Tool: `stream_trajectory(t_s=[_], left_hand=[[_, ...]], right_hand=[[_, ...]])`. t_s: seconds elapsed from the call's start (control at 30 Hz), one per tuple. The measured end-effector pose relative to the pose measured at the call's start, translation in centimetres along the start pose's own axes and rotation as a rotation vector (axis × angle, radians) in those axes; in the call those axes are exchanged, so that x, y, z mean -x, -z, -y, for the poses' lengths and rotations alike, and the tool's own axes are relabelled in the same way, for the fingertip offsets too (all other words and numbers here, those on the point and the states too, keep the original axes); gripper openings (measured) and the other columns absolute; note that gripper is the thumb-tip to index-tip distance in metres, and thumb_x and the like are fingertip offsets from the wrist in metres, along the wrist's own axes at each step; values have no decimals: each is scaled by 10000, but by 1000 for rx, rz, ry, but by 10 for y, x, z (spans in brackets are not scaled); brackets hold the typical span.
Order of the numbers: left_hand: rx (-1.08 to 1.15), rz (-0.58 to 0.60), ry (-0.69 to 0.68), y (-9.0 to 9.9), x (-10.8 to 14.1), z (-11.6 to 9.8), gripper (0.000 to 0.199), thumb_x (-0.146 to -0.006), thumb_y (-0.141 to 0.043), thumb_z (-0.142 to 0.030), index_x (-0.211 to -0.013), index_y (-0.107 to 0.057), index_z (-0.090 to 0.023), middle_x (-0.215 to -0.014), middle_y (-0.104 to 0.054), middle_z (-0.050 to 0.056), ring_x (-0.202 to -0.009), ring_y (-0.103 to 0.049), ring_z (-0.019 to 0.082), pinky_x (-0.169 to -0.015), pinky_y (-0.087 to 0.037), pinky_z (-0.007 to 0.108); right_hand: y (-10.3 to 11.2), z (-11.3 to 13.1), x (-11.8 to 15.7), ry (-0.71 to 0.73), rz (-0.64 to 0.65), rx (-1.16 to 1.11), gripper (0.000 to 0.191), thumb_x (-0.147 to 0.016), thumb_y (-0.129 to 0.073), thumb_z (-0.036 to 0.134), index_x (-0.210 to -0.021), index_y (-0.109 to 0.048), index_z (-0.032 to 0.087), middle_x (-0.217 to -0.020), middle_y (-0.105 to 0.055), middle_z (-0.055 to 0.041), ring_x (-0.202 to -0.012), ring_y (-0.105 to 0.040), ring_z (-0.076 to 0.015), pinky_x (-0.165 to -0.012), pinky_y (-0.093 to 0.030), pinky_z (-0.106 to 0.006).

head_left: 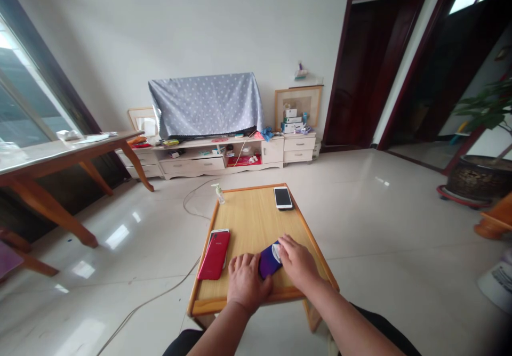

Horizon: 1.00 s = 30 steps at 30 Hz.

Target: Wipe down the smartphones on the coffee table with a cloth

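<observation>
A blue-purple phone (269,261) lies tilted on the small wooden table (256,212), between my two hands. My left hand (247,280) presses on its left end, the thumb along the near edge. Against the phone's upper right part, my right hand (295,260) holds a small white cloth or tissue (276,252) under its fingers. To the left a red phone (215,256) rests partly over a white one. A white phone with a dark screen (283,198) is at the far right corner, on top of something dark. The clear pump bottle (220,194) stands at the far left corner.
A larger wooden table (68,156) stands at the left. Along the wall runs a low white cabinet (192,165) below a blue dotted cloth (208,105). A cable (150,298) crosses the tiled floor on the left. At the right is a potted plant (476,177).
</observation>
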State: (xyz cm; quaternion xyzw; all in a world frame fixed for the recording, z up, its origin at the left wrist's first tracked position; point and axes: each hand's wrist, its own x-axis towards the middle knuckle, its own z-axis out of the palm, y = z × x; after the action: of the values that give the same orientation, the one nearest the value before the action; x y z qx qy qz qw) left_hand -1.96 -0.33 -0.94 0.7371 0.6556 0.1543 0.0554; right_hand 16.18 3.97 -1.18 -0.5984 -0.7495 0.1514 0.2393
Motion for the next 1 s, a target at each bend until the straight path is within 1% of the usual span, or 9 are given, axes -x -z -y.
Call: stream_trajectory(t_s=[0.1,0.17,0.23,0.33,0.47,0.53,0.7,0.9,1.0], left_hand=[[5,-18,16,-5,0,3,533,-798,-569,-458,-1300,-575,-279,-1208,-635,71,-1175,-505,276,-1113,-219,434],[21,-19,11,-7,0,5,589,-789,-582,-432,-1350,-538,-260,-1248,-631,77,-1198,-501,269,-1123,-209,427],[36,-24,8,-8,0,4,627,-782,-588,-411,-1382,-513,-246,-1272,-631,78,-1212,-499,265,-1130,-202,423],[27,-53,48,-4,1,-3,630,-790,-576,-412,-1392,-508,-237,-1279,-638,77,-1229,-493,275,-1136,-202,429],[8,-68,70,-1,1,-10,726,-741,-622,-415,-1422,-480,-209,-1266,-650,89,-1221,-497,294,-1141,-201,437],[6,-80,68,-5,1,-6,754,-765,-605,-423,-1460,-431,-189,-1288,-641,102,-1219,-500,291,-1139,-202,438],[18,-51,44,-20,-1,9,854,-811,-574,-412,-1554,-240,-156,-1334,-618,126,-1216,-508,271,-1143,-188,425],[43,-110,59,-19,-1,6,890,-809,-572,-505,-1548,-243,-133,-1288,-646,124,-1217,-509,287,-1140,-199,452],[5,-87,53,-14,-1,2,825,-813,-579,-434,-1538,-286,-171,-1373,-600,121,-1203,-521,281,-1126,-218,450]], right_hand=[[-8,21,23,131,225,35,602,-1043,-182,499,-1470,-482,197,-1522,-460,-100,-1459,-324,-258,-1215,-130,-482],[-10,30,35,218,301,27,606,-1044,-163,523,-1522,-392,230,-1546,-423,-88,-1481,-275,-258,-1217,-36,-524],[-9,32,37,259,317,23,589,-1045,-145,531,-1534,-359,284,-1556,-413,-55,-1494,-238,-249,-1210,25,-541],[0,21,22,125,278,98,607,-1038,-129,550,-1533,-362,287,-1570,-390,-46,-1510,-177,-271,-1189,80,-579],[4,9,1,-102,225,197,666,-1027,-123,572,-1551,-327,214,-1598,-326,-87,-1519,-127,-290,-1175,102,-598],[-2,15,4,-61,239,168,677,-1023,-116,585,-1552,-325,217,-1607,-305,-87,-1520,-116,-294,-1174,105,-596],[-16,38,20,210,375,-19,585,-1031,-93,569,-1546,-295,379,-1571,-395,3,-1514,-155,-275,-1178,81,-600],[-13,34,0,32,320,63,601,-1039,-84,528,-1507,-405,331,-1594,-349,1,-1523,-90,-288,-1165,84,-621],[-19,37,2,97,361,15,609,-1035,-76,541,-1529,-362,327,-1594,-349,-12,-1518,-136,-263,-1180,66,-594]])
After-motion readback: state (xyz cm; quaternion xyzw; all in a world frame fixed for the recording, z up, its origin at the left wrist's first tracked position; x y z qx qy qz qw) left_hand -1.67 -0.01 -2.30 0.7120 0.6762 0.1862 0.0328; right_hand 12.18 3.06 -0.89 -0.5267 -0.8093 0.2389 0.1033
